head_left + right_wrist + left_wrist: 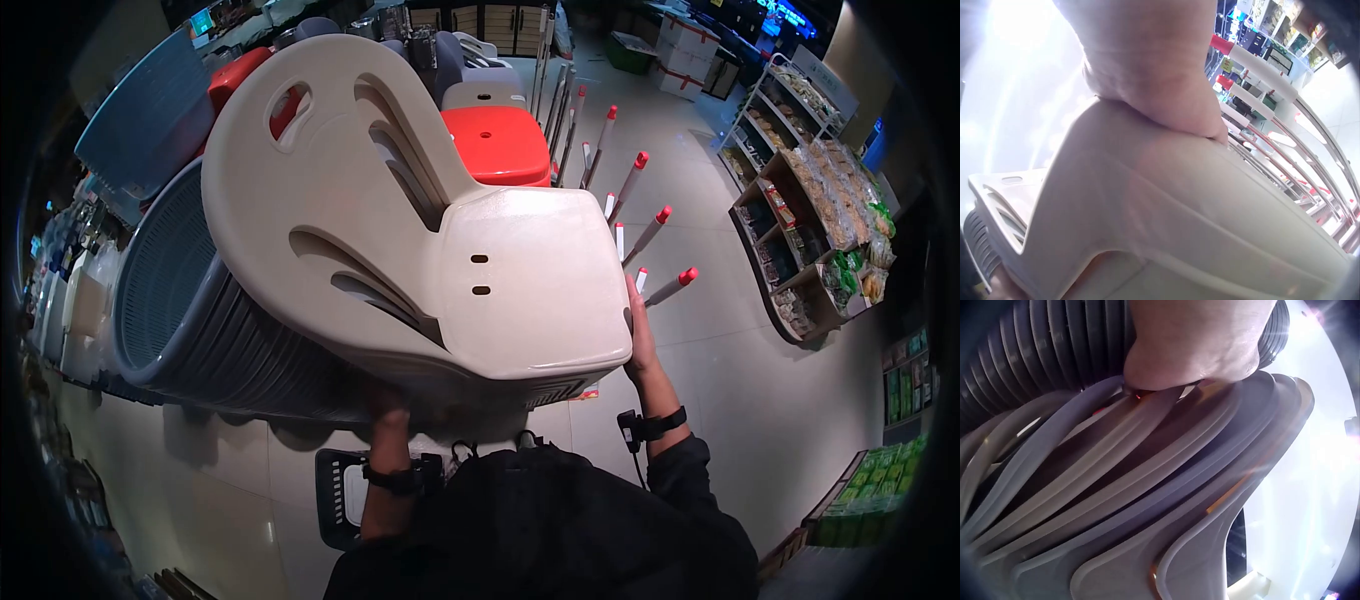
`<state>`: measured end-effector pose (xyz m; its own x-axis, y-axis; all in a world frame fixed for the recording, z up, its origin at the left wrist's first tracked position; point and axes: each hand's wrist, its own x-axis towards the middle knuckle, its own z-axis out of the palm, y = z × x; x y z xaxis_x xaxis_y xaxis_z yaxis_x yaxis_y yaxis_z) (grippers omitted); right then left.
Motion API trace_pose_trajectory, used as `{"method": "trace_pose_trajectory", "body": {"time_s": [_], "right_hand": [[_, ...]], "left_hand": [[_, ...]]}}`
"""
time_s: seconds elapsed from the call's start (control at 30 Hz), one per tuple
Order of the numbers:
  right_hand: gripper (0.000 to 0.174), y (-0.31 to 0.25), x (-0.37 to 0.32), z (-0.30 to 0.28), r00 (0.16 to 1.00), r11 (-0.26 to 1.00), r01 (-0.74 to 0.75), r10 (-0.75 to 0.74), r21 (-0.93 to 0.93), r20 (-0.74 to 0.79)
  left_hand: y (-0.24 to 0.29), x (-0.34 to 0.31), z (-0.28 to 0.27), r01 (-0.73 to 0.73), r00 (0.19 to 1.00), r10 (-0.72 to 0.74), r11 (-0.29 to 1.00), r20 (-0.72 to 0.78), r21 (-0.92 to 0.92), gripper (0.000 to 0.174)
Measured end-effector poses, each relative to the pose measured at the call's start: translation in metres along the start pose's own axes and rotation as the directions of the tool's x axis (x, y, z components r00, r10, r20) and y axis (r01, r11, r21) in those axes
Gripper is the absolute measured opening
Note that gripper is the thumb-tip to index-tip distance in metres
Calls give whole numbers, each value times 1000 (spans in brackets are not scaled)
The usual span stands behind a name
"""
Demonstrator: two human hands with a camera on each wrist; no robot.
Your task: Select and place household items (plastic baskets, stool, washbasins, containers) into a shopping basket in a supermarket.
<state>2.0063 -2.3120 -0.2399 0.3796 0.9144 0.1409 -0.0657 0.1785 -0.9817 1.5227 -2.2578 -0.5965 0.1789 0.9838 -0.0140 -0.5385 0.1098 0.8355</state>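
A beige plastic chair with slots in its back sits on top of a stack of similar chairs, whose curved edges run close together in the left wrist view. My right hand holds the front edge of the seat on its right side, and in the right wrist view the heel of this hand lies over the rounded edge. Low on the near side, my left hand is blurred and in shadow. The left wrist view has it against the stacked edges, its fingers hidden, so I cannot tell its grip.
Nested grey-blue tubs stand close at the left. Behind are a red stool and metal poles with red-tipped handles. A shelf of packaged goods is at the right. By my feet sits a dark basket.
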Motion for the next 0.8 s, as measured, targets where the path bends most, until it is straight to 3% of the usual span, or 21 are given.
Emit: {"method": "trace_pose_trajectory", "body": {"time_s": [0.43, 0.47, 0.5, 0.53, 0.6, 0.67, 0.73, 0.8], "right_hand": [[60, 9, -5, 0, 997, 993, 26, -17, 113, -77], [60, 11, -10, 0, 994, 994, 26, -14, 110, -105], [60, 19, -16, -4, 989, 996, 21, -8, 88, -148], [60, 31, -27, -9, 982, 998, 13, 0, 68, -191], [59, 63, -55, -20, 949, 994, -74, 93, 75, -300], [45, 83, -89, -10, 874, 983, -167, 114, -72, -473], [35, 105, -117, -12, 853, 948, -272, 158, -165, -498], [31, 119, -133, -6, 880, 932, -323, 232, -165, -415]], "left_hand": [[-12, 8, -38, -82, 996, 83, 996, -44, 26, 58], [7, 109, 28, -101, 993, 103, 994, -63, 28, 58], [13, 105, 16, -123, 989, 126, 992, -84, 33, 57], [27, 58, 85, -142, 983, 145, 989, -111, 39, 57], [152, 27, 173, -197, 976, 198, 980, -86, 19, 54], [166, 0, 180, -260, 959, 256, 966, -122, -14, 56], [191, -32, 195, -221, 973, 232, 922, 3, 319, 54], [182, -55, 183, -153, 976, 197, 920, -89, 361, 58]]}}
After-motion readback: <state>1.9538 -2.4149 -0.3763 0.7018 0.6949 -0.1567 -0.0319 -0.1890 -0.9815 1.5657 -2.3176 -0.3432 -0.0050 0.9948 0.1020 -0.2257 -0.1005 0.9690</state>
